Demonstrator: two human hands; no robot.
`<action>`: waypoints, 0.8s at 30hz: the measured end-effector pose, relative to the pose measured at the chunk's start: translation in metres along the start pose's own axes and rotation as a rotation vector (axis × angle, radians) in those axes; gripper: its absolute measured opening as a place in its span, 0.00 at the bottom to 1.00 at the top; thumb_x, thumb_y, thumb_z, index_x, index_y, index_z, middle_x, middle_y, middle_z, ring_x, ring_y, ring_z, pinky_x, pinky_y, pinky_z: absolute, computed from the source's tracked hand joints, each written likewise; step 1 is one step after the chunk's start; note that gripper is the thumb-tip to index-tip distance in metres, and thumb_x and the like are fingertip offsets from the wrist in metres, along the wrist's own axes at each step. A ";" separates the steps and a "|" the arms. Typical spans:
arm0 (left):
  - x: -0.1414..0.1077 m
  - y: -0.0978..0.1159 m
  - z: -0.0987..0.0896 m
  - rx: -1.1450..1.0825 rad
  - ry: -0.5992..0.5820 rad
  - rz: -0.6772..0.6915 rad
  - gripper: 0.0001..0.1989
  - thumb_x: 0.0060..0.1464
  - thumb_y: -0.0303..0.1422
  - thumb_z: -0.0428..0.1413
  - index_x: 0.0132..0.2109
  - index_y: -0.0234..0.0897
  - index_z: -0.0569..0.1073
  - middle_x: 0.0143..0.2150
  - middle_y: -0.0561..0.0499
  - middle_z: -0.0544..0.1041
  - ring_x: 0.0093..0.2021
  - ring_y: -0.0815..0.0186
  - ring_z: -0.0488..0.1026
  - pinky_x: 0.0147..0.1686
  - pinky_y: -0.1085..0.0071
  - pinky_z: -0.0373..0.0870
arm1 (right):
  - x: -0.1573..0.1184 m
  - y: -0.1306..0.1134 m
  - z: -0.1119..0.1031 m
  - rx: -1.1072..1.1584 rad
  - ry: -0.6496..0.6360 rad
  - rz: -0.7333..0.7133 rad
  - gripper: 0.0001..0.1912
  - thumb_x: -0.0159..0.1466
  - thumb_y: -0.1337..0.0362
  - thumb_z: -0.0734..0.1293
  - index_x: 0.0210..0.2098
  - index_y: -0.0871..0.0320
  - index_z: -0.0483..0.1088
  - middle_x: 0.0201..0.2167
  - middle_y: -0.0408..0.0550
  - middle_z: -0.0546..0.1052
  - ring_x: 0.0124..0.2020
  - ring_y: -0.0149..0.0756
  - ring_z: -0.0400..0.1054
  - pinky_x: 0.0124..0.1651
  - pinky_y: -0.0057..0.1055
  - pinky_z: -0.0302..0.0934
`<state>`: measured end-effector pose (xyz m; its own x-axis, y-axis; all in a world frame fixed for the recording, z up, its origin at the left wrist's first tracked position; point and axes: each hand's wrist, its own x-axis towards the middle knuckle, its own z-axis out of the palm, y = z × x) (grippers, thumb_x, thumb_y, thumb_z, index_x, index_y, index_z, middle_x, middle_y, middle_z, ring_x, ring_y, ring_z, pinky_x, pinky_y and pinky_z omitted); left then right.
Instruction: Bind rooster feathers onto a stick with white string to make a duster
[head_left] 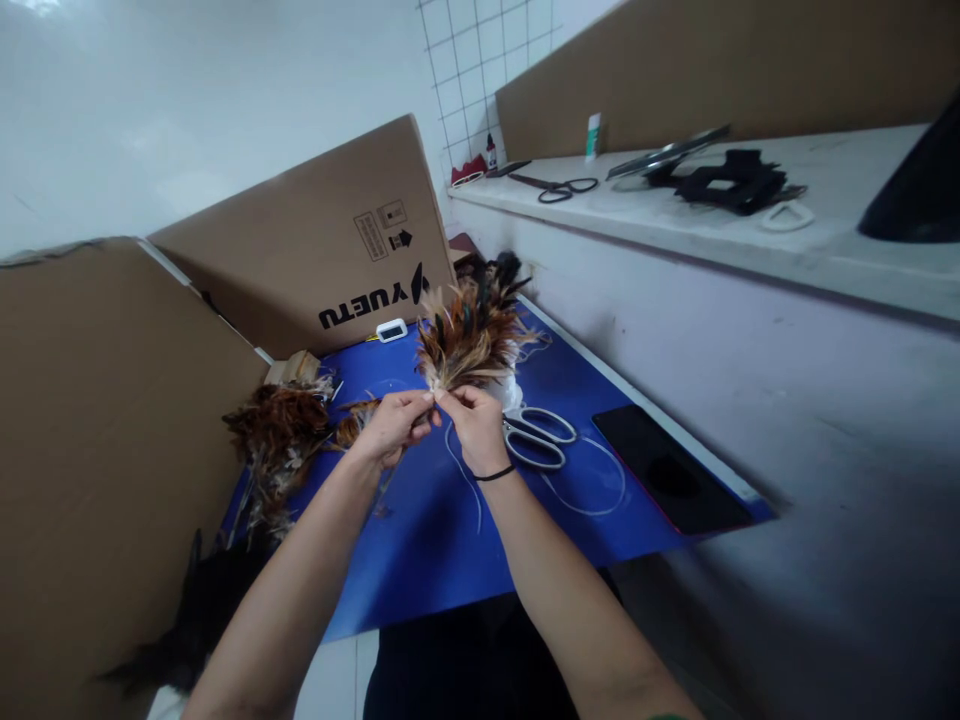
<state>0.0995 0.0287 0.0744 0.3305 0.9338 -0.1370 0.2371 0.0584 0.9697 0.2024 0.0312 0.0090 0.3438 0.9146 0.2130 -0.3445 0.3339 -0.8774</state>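
Note:
A fanned bundle of brown, tan and black feathers stands up over the blue table, its narrow base pinched between both hands. My left hand is closed, thumb and forefinger at that base. From the other side, my right hand grips the same spot, with a black band on the wrist. Grey-handled scissors lie just right of my right hand, their blades hidden. A thin pale cord loops across the table beside them. More brown feathers are heaped left of my left hand.
Tall cardboard panels border the left and back. A black tablet lies at the table's right edge. The white ledge holds dark scissors, a glue stick and a black clip-like object. Black feathers hang low left.

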 end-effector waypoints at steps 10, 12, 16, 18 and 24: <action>-0.007 -0.021 -0.005 0.813 0.389 0.344 0.17 0.57 0.37 0.46 0.23 0.35 0.68 0.18 0.54 0.67 0.20 0.72 0.63 0.26 0.75 0.57 | 0.002 0.007 -0.004 -0.208 -0.145 -0.076 0.11 0.54 0.59 0.67 0.20 0.60 0.72 0.18 0.41 0.70 0.22 0.29 0.60 0.28 0.26 0.55; -0.008 -0.025 -0.001 0.993 0.456 0.401 0.16 0.58 0.34 0.45 0.27 0.35 0.71 0.22 0.51 0.71 0.24 0.70 0.66 0.29 0.74 0.59 | 0.002 0.010 -0.003 -0.246 -0.107 -0.084 0.11 0.53 0.59 0.67 0.19 0.59 0.72 0.18 0.41 0.71 0.22 0.30 0.61 0.29 0.27 0.55; -0.008 -0.034 0.008 1.247 0.537 0.415 0.17 0.61 0.34 0.42 0.42 0.33 0.74 0.31 0.45 0.75 0.31 0.66 0.71 0.31 0.73 0.61 | 0.001 0.013 -0.003 -0.341 -0.029 -0.078 0.11 0.53 0.61 0.67 0.17 0.59 0.70 0.16 0.40 0.69 0.20 0.29 0.60 0.28 0.27 0.54; -0.009 -0.038 0.012 1.364 0.567 0.375 0.19 0.62 0.35 0.40 0.47 0.33 0.72 0.33 0.44 0.75 0.30 0.64 0.72 0.29 0.72 0.61 | 0.000 0.012 -0.002 -0.334 -0.011 -0.066 0.10 0.52 0.62 0.66 0.16 0.59 0.69 0.15 0.39 0.68 0.20 0.28 0.59 0.28 0.27 0.54; -0.010 -0.049 0.015 1.547 0.611 0.397 0.21 0.62 0.31 0.39 0.57 0.33 0.66 0.34 0.43 0.74 0.31 0.64 0.72 0.28 0.72 0.61 | -0.002 0.005 0.002 -0.107 -0.001 0.023 0.11 0.50 0.60 0.68 0.17 0.60 0.69 0.16 0.40 0.68 0.22 0.28 0.58 0.28 0.26 0.55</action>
<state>0.0980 0.0110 0.0248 0.2993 0.8162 0.4941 0.9520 -0.2206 -0.2122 0.1982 0.0313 0.0050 0.3356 0.9221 0.1926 -0.2568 0.2863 -0.9231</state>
